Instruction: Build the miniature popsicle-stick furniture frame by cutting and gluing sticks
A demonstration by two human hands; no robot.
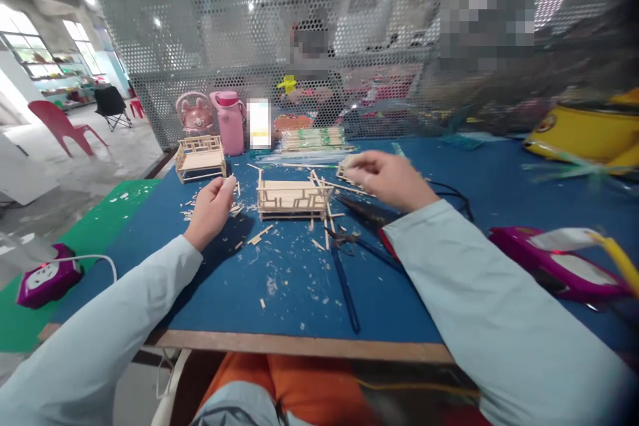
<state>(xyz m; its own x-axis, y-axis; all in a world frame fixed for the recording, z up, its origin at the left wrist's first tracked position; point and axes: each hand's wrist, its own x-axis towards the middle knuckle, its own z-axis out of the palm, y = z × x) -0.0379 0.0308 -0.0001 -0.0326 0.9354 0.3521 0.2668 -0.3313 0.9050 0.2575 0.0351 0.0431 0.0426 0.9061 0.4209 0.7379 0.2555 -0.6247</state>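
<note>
A small wooden-stick model of a bench (pixel 294 198) stands in the middle of the blue table, between my hands. To its left, my left hand (pixel 210 208) is held above the tabletop with thumb and fingers pinched together; whatever lies between them is too small to make out. My right hand (pixel 392 178), also pinched, is over the table to the right of the model. Its fingertips are beside a small wooden piece (pixel 344 170), and I cannot tell if they grip it. Pliers with blue handles (pixel 344 279) lie in front, near my right forearm.
Another wooden bench model (pixel 202 158) stands at the back left, by a pink bottle (pixel 230 123). Bundled sticks (pixel 313 139) lie against the perforated metal screen (pixel 200 33). Purple power strips (pixel 549 259) and a yellow bag (pixel 579 136) are at the right. Wood scraps litter the tabletop (pixel 239 306).
</note>
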